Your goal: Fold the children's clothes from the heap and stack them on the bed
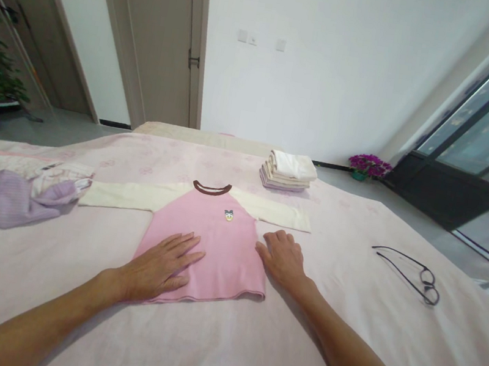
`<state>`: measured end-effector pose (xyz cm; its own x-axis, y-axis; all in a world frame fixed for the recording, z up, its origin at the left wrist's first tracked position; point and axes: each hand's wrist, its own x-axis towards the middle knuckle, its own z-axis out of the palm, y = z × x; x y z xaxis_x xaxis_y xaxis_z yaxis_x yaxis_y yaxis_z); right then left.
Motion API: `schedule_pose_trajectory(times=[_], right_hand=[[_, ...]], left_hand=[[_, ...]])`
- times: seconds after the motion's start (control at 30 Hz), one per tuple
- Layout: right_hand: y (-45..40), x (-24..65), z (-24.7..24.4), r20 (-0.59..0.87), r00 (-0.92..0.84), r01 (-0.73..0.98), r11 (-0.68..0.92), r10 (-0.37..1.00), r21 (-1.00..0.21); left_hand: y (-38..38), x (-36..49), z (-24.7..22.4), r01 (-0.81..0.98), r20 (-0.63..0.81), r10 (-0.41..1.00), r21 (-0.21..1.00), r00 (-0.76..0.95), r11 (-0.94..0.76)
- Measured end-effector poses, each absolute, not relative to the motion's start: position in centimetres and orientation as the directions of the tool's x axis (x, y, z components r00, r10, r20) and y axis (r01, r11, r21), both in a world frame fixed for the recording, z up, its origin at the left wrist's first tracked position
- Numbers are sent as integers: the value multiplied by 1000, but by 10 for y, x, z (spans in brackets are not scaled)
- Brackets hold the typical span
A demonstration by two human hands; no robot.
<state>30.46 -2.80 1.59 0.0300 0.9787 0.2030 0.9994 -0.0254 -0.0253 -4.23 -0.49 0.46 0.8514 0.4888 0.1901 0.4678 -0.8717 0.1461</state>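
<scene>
Pink shirt (216, 246) flat at frame centre, collar up-frame, body running toward the lower edge, sleeves out sideways. Left hand (163, 264) nearer: palm down on its lower left part, fingers spread, gripping nothing. Right hand (284, 257) at its right edge, fingers loosely bent, slightly apart, fingertips by the side seam; contact hard to tell.

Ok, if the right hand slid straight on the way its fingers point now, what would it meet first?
Probably the cream fabric sleeve of the pink shirt, just beyond the fingertips of the right hand. Its thumb is at the shirt's side edge; whether they touch is unclear.
</scene>
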Motion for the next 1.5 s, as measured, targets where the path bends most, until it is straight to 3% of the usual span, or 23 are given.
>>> schedule_pose_trajectory(times=[0.17, 0.37, 0.5, 0.67, 0.73, 1.0, 1.2, 1.37, 1.5], right_hand=[[-59, 292, 21, 154, -99, 990, 112, 983, -81], [-67, 274, 23, 180, -84, 981, 113, 980, -159], [-66, 268, 25, 157, -33, 943, 83, 987, -322], [-64, 271, 24, 18, 63, 800, -40, 998, -599], [-65, 275, 23, -6, 71, 766, -59, 997, -640], [-76, 302, 29, -36, 113, 934, -118, 993, -338], [-65, 331, 49, -185, 79, 932, -139, 980, -335], [-30, 336, 52, -106, 122, 897, -155, 987, -413], [2, 321, 41, 6, 152, 921, -140, 988, -363]], left_hand=[[-12, -44, 8, 407, 148, 430, 163, 891, -899], [-19, -44, 17, 343, 68, 363, 208, 929, -916], [-22, -45, 19, 327, 3, 335, 215, 942, -920], [-22, -46, 22, 313, -3, 321, 230, 947, -921], [-23, -47, 24, 302, 0, 311, 239, 950, -923], [-30, -57, 30, 149, 30, 165, 292, 986, -945], [-36, -63, 36, 101, 21, 114, 329, 993, -939], [-36, -64, 36, 52, 68, 84, 383, 994, -922], [-39, -60, 44, 66, 86, 117, 457, 989, -887]])
